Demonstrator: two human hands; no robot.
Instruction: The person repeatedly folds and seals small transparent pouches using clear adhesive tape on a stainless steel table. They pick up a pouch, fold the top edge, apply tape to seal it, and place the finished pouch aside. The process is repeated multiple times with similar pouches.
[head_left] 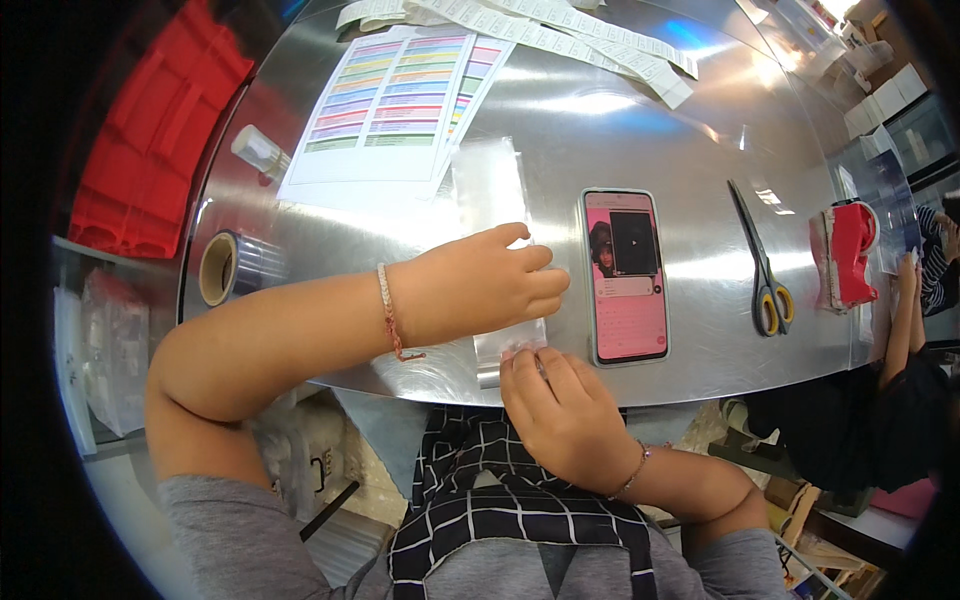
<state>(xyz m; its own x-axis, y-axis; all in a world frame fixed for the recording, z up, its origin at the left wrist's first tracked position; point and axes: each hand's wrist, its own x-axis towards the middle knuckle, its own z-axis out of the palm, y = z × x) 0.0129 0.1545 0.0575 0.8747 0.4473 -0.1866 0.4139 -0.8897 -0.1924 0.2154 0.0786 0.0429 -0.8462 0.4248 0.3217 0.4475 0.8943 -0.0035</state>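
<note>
- 1 clear plastic bag (490,190) lies flat near the desk's (600,130) front edge, long, narrow and see-through.
- Left hand (480,285) rests flat on the bag, fingers together.
- Right hand (560,405) pinches the bag's near end at the front edge.
- 1 phone (625,275), screen lit, just right of the bag.
- 1 pair of scissors (760,260); 1 tape roll (225,265) at the left edge; 2 colour-striped sheets (390,100) toward the far edge.

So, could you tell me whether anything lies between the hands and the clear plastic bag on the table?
Nothing visible does. The left hand lies flat on the clear plastic bag, and the right hand pinches its near end at the edge of the metal table.
</note>
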